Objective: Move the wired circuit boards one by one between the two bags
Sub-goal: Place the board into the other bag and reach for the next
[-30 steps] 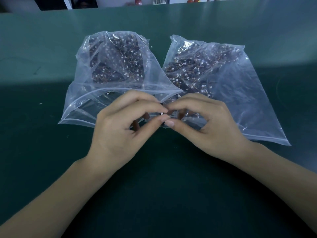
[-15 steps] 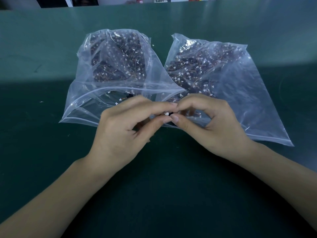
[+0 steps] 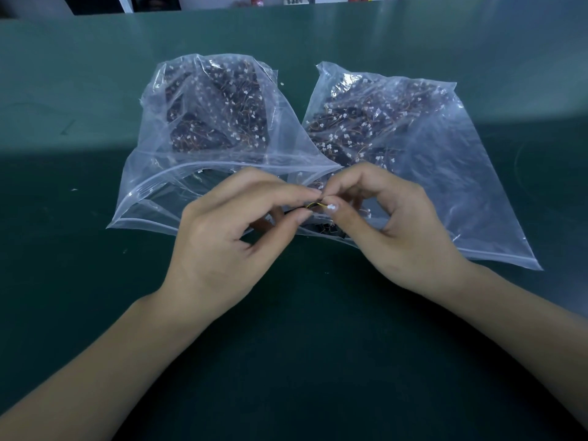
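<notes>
Two clear plastic bags lie side by side on the green table, the left bag (image 3: 152,189) and the right bag (image 3: 461,186), each heaped with several dark wired circuit boards with white connectors. In front of their open mouths, my left hand (image 3: 229,237) and my right hand (image 3: 404,224) meet fingertip to fingertip. Between them is one wired circuit board (image 3: 318,205): thin yellow wires and a small white connector show, while the dark board is mostly hidden under my left fingers. My left hand pinches the board end and my right hand pinches the connector end.
The dark green table (image 3: 302,361) stretches all around the bags. A small white scrap (image 3: 73,189) lies to the left. Shelves with small objects run behind the table's far edge (image 3: 286,4).
Both hands have kept pinching the same board while shifting slightly to the right. The yellow wires and white connector now show more plainly between the fingertips.
</notes>
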